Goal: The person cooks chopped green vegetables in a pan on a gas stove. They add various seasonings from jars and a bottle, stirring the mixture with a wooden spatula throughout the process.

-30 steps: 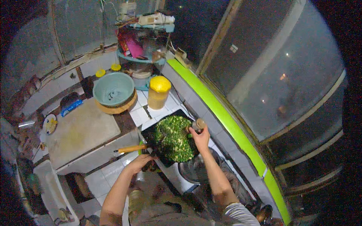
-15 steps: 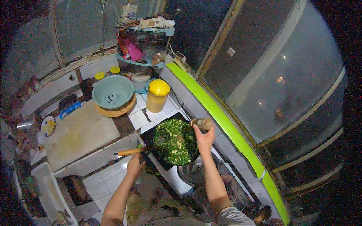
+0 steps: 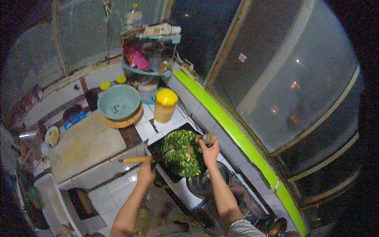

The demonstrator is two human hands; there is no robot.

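Chopped greens with pale yellow bits [image 3: 182, 152] fill a dark pan [image 3: 157, 149] in front of me. My right hand [image 3: 209, 152] grips a small clear jar [image 3: 209, 138], tipped on its side with its mouth toward the greens, at the pan's right edge. Its contents look brownish. My left hand [image 3: 145, 172] is closed at the pan's near left side around a utensil with a wooden handle [image 3: 135, 160]. That handle sticks out to the left above the fist; the utensil's other end is hard to make out.
Beyond the pan stands a yellow-lidded canister [image 3: 165, 106]. A blue-grey basin [image 3: 119, 102] rests on a round wooden board [image 3: 123, 122]. To the left are a large cutting board [image 3: 87, 146] and a small plate [image 3: 52, 136]. A green ledge [image 3: 229, 126] borders the window.
The jar has shifted slightly left and down in my right hand, its mouth now nearer the greens. My left hand has moved slightly right, still at the wooden handle.
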